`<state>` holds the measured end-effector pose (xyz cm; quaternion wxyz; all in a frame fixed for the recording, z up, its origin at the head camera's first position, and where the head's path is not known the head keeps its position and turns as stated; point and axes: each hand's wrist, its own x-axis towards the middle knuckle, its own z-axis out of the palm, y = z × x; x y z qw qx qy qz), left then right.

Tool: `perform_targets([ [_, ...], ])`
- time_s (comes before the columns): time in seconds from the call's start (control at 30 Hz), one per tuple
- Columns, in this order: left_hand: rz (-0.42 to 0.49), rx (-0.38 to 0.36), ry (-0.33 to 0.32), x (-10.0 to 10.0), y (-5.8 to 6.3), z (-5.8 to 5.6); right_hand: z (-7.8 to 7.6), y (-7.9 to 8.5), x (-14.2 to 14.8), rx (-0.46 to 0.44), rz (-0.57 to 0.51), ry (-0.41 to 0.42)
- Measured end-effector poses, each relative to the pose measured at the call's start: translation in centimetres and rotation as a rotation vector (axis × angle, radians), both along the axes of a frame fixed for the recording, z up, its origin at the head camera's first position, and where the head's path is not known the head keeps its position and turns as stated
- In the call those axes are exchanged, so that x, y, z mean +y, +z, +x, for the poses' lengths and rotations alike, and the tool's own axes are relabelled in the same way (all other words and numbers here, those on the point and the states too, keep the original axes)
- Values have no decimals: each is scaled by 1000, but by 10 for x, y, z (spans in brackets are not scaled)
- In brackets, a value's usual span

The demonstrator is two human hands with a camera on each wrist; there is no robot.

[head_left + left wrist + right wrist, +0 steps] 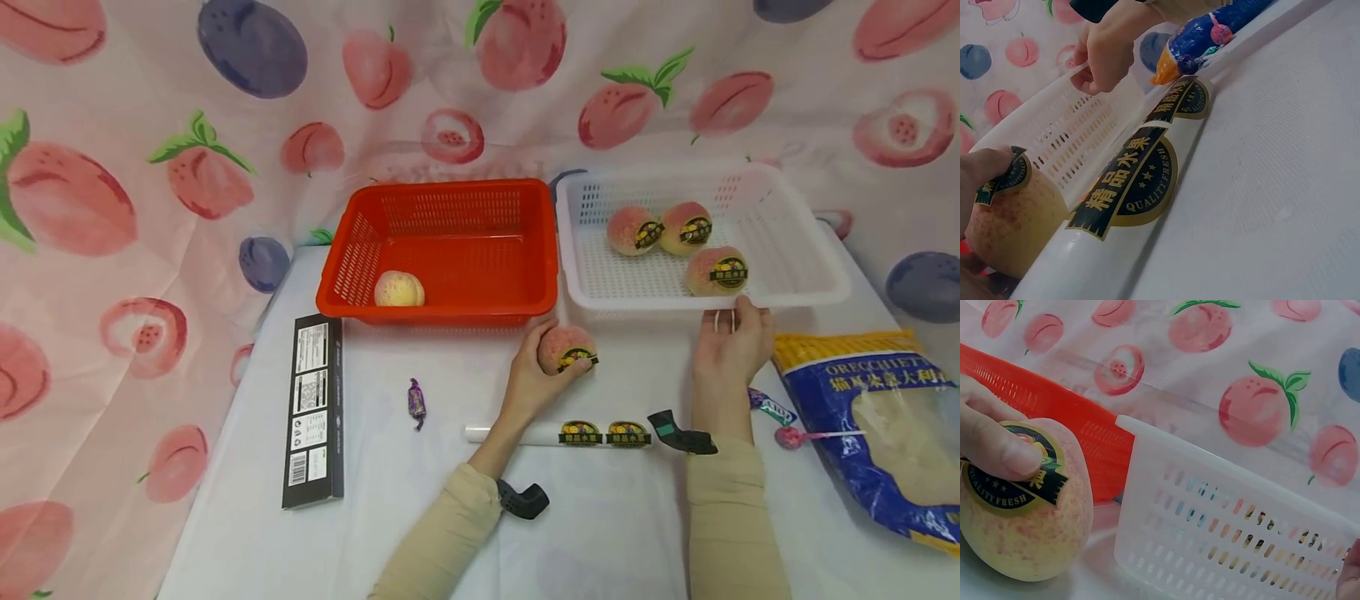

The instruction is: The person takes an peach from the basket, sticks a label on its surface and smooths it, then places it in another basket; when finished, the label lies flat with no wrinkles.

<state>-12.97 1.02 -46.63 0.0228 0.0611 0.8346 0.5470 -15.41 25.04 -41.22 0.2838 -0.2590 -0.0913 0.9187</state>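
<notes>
My left hand (pixel 531 375) grips a labelled peach (pixel 558 348) just in front of the red basket, its thumb over the black-and-gold sticker (pixel 1019 472). With thumb at the rim and fingers below it, my right hand (pixel 733 343) pinches the front edge of the white basket (pixel 637 306). Three stickered peaches (pixel 686 229) lie inside that basket. In the red basket (pixel 450 314), one peach without a visible sticker (pixel 399 289) sits at the front left. Below my left hand, a white roll (pixel 1110 231) carries two more of these stickers (pixel 628 433).
A black-and-white box (pixel 312 408) lies at the left, near a purple wrapped candy (pixel 417 403). On the right are a blue-and-yellow pasta bag (pixel 840 417), a lollipop (pixel 790 437) and another wrapped candy (pixel 772 407). A fruit-print cloth (pixel 450 67) hangs behind the baskets.
</notes>
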Motion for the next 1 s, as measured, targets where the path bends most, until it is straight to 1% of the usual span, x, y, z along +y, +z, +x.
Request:
perform_targets([
  [0.17,-22,26,27,4,2,2,1,-5,2,-15,2,-2],
  [0.3,-33,38,30,5,3,2,-1,-5,3,-16,6,10],
  [0.43,-34,52,12,3,0,2,-2,-6,4,-10,1,15],
  [0.6,-49,65,-33,2,-2,1,-2,-6,5,0,13,20],
  [0.7,-61,71,-41,3,-3,0,-2,-6,5,6,21,23],
  [0.77,-65,79,-34,3,-2,-1,-2,-5,5,11,23,26],
  [0.87,-22,47,-25,2,2,-1,-2,-6,5,14,26,26],
  [0.93,16,24,-54,-1,9,-1,-1,-7,5,19,20,22],
  [1.0,50,-6,-108,-3,19,-1,-1,-8,5,22,19,9],
])
